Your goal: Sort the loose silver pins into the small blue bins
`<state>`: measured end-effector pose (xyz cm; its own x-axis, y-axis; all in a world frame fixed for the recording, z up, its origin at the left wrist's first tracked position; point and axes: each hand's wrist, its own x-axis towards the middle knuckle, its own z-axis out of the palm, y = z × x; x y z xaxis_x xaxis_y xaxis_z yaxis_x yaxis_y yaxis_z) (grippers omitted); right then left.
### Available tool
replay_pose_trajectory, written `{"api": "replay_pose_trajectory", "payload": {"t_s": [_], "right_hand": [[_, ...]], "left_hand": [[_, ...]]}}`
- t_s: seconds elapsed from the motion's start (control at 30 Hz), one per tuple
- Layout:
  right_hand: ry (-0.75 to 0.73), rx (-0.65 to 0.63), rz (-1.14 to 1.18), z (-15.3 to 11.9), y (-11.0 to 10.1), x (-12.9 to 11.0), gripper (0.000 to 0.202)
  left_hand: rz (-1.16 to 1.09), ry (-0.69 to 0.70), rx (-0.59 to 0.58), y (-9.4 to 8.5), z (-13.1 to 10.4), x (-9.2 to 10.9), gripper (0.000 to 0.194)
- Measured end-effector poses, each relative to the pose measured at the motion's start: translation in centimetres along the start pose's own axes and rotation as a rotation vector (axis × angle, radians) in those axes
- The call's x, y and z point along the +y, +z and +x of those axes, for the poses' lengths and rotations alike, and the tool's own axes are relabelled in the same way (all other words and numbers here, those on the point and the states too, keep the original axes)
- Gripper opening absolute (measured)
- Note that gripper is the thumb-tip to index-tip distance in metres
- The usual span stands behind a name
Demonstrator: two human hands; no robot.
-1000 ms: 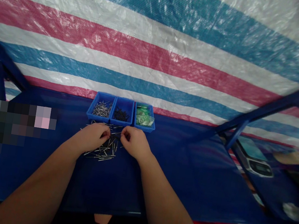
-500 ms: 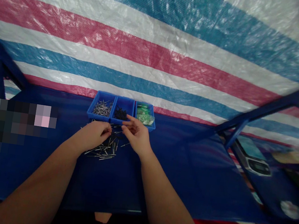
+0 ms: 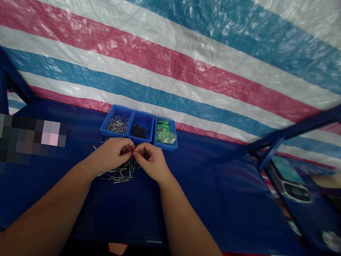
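Head: fingers (image 3: pixel 129 143) tog. nr pins (image 3: pixel 121 179)

Head camera, single view. It is looking from above the near edge of the blue table (image 3: pixel 218 195), facing 12 o'clock and tilting down. Left hand (image 3: pixel 112 153) and right hand (image 3: pixel 152 162) are sitting at middle range, just off centre toward 8 o'clock; the forearms (image 3: pixel 189 216) are running back nearer the lens. Striped sheet (image 3: pixel 180 61) is filling the background from 9 through 12 to 3 o'clock.
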<state>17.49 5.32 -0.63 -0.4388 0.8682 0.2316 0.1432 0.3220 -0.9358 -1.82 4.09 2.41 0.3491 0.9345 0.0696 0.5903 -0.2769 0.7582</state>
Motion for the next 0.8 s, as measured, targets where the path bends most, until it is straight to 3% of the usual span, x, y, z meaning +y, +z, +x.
{"api": "replay_pose_trajectory", "payload": {"t_s": [0.13,0.27,0.43,0.6,0.8], "right_hand": [[-0.033,0.127,0.073,0.3,0.0,0.2,0.018],[-0.100,0.179,0.072,0.5,-0.2,0.4,0.055],[-0.076,0.063,-0.353,0.2,-1.3,-0.2,0.013],[0.075,-0.127,-0.677,-0.1,-1.9,-0.5,0.017],[0.153,-0.212,-0.772,0.1,-1.5,-0.9,0.015]], "left_hand": [[0.024,-0.064,0.031,-0.3,0.0,-1.2,0.013],[0.109,-0.103,-0.018,-0.7,0.0,-2.5,0.008],[0.194,-0.142,-0.133,-0.6,0.1,-2.9,0.012],[0.264,-0.126,-0.122,-0.3,0.2,-2.2,0.015],[0.315,-0.067,-0.125,0.0,0.2,-1.8,0.019]]}}
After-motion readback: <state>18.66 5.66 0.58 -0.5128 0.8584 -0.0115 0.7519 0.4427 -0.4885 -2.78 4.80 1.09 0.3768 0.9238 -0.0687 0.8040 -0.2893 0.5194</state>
